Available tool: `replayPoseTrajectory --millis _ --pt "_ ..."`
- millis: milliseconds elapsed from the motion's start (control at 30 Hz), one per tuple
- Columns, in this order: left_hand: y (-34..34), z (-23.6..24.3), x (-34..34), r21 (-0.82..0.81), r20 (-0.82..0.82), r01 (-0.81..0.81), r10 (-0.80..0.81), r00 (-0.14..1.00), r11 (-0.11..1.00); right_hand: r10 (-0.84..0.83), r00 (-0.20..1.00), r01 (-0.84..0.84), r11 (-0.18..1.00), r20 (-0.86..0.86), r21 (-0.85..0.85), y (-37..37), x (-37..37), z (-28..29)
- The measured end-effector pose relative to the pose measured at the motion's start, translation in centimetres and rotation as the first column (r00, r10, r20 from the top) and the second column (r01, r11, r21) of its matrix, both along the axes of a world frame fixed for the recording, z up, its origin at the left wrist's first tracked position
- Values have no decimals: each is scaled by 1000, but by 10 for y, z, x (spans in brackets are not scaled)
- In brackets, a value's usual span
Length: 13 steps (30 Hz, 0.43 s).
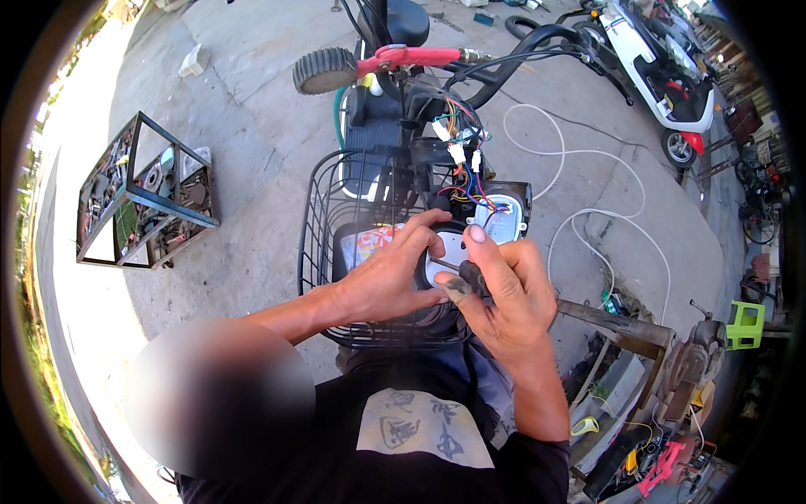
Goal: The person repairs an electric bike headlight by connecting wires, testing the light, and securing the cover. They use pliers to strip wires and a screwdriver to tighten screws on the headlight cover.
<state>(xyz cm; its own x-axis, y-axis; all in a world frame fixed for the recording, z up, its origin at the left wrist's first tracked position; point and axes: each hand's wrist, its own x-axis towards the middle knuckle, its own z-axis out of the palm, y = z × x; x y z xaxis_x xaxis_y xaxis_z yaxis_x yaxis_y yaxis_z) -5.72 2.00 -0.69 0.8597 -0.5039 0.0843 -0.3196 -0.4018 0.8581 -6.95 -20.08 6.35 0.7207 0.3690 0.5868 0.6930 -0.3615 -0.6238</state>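
My left hand (382, 267) curls its thumb and fingers around the left side of a round white part with a dark rim (449, 248), at the front of an electric bike. A screwdriver (473, 278) is pinched in my right hand (519, 296); its thin shaft points left across the white part, and my fingers hide much of the handle. Just beyond sits a pale housing (501, 220) with coloured wires running into it. Loose wires with white connectors (457, 154) hang below the handlebar (512, 63).
A black wire basket (312, 244) lies under my left wrist. Above it is a red-handled tool with a black ribbed disc (326, 70). A metal rack of parts (172, 206) stands left. White hose (638, 189) loops over the ground at right, near a bench vise (709, 332) and a parked scooter (651, 71).
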Motion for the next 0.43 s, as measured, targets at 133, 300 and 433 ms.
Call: replayPoseTrajectory --millis 133,300,433 --pt "2 3 -4 -17 3 -5 5 1000 1000 52 996 -40 984 -66 173 5 5 -1" --pt "2 -1 -1 -32 -44 9 -11 999 999 43 995 -35 996 -86 82 -2 -2 -1" --pt "1 1 0 15 -23 5 -5 1000 1000 -52 998 52 998 26 -24 -7 1 -6"
